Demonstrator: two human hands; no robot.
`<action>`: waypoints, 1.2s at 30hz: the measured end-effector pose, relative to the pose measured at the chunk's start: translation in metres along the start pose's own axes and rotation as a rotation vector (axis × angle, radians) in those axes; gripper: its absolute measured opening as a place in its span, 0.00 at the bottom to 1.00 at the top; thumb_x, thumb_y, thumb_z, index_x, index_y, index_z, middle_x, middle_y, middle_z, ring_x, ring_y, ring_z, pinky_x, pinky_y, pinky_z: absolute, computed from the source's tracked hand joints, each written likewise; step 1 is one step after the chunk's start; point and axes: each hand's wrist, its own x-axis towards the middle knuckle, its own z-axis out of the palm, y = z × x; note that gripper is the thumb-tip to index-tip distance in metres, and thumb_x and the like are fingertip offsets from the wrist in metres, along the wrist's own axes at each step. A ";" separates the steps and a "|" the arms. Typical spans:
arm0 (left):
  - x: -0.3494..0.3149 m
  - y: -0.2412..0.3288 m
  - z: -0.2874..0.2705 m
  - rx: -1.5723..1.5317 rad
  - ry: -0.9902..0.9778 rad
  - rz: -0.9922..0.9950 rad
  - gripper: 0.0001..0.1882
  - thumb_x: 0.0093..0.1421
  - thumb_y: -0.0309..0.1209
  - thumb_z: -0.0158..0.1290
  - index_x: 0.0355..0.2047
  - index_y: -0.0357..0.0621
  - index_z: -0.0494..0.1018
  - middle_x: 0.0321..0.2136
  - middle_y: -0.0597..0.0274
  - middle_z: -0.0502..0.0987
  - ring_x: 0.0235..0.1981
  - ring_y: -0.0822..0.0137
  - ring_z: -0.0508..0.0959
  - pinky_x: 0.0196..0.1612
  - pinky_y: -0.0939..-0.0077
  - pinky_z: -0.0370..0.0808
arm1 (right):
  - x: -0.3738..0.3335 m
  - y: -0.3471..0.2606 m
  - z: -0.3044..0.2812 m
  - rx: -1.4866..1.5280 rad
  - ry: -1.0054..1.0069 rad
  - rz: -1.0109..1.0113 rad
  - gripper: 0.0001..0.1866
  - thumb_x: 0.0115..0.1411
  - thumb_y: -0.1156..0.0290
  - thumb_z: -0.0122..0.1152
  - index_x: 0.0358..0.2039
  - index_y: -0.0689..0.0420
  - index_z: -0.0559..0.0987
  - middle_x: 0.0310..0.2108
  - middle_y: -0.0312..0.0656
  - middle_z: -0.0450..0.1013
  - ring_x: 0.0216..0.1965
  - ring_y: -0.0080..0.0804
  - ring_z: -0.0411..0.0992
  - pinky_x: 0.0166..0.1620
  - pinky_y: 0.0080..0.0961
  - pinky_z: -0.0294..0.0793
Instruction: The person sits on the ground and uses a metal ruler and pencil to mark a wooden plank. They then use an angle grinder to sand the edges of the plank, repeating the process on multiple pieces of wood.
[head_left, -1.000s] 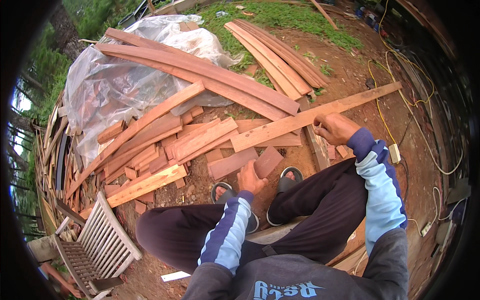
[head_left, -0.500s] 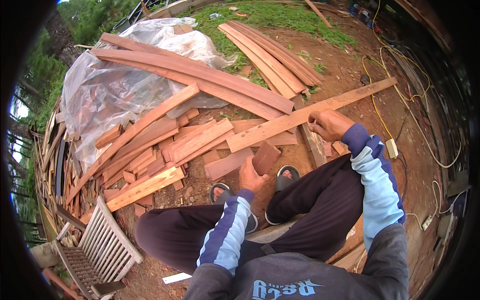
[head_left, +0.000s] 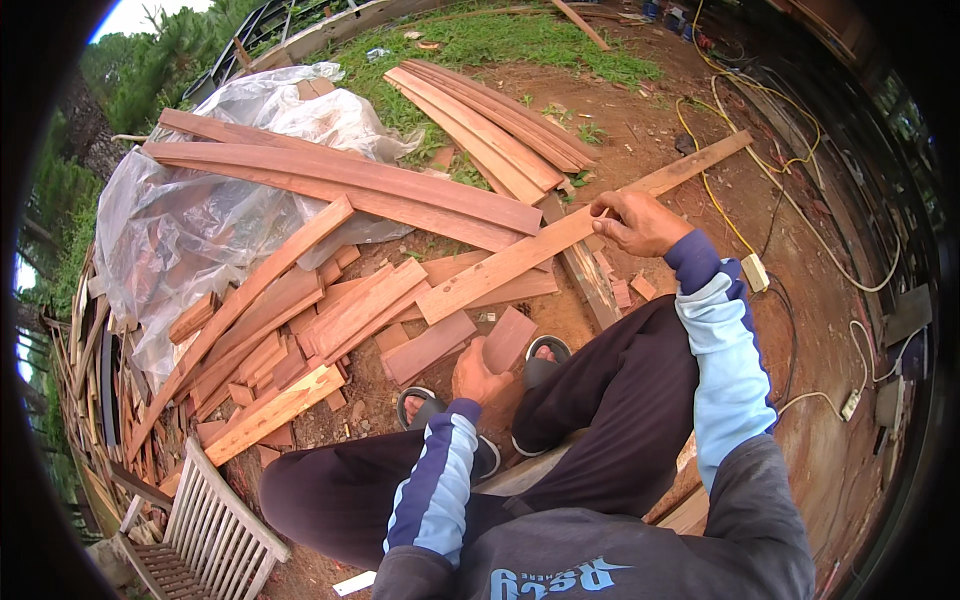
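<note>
My left hand (head_left: pixel 478 376) is closed round the near end of a short reddish-brown wood block (head_left: pixel 510 337), held upright-tilted just above my sandalled feet. A longer flat offcut (head_left: pixel 430 347) lies on the ground beside that block. Over a long narrow plank (head_left: pixel 530 258), which slants away to the far right, my right hand (head_left: pixel 642 224) has its fingers curled together in a pinch. What they hold, if anything, is too small to make out. A thick timber (head_left: pixel 590 285) lies under the plank, near my right knee.
Long boards (head_left: pixel 340 185) rest on clear plastic sheeting (head_left: pixel 200 200) at the left. More boards (head_left: pixel 490 130) lie stacked on the grass. Loose offcuts (head_left: pixel 270 350) cover the ground. A wooden slatted chair (head_left: pixel 215 525) stands near left. Yellow cable (head_left: pixel 725 210) runs along the right.
The whole view has shifted, moving the scene left. The block in my left hand has turned, showing a lighter face. My right hand has rotated slightly over the plank, fingers still curled.
</note>
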 end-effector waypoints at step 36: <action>-0.025 0.026 0.003 0.277 0.195 0.209 0.44 0.32 0.32 0.67 0.52 0.37 0.62 0.43 0.53 0.69 0.49 0.54 0.67 0.51 0.60 0.62 | -0.135 0.095 0.291 0.628 0.136 0.513 0.17 0.57 0.60 0.60 0.41 0.60 0.76 0.31 0.46 0.76 0.32 0.39 0.75 0.34 0.29 0.72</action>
